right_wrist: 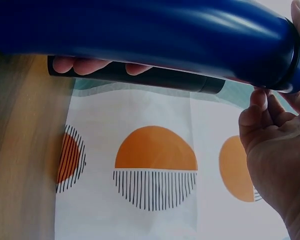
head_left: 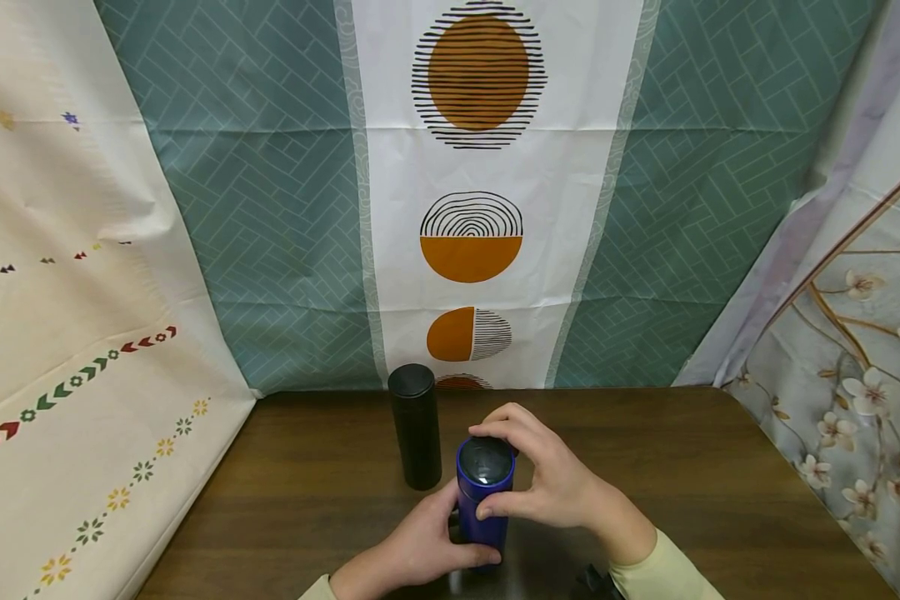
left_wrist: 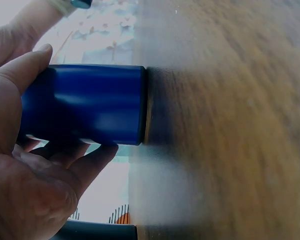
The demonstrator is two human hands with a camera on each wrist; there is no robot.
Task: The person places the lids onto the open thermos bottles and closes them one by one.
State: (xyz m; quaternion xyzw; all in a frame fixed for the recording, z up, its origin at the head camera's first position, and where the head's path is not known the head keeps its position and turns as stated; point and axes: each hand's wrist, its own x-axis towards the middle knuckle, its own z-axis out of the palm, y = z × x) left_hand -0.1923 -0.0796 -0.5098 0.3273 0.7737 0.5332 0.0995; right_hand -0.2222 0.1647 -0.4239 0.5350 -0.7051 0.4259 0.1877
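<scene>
A blue thermos bottle [head_left: 472,510] with a glossy dark top [head_left: 486,461] stands upright near the front of the table. My left hand [head_left: 420,542] grips its body low down, thumb on the near side and fingers round the far side. At the cap [head_left: 501,490], my right hand [head_left: 551,475] holds on with thumb and fingers at opposite sides. In the left wrist view the bottle's base [left_wrist: 142,105] is at the wooden surface. A seam below the cap shows in the right wrist view, near my right fingers [right_wrist: 260,100].
A black thermos bottle [head_left: 418,429] stands upright just behind and left of the blue one. The dark wooden table [head_left: 307,483] ends at a hanging patterned cloth [head_left: 285,250] at the back. More cloths hang at the left [head_left: 82,350] and right [head_left: 855,400].
</scene>
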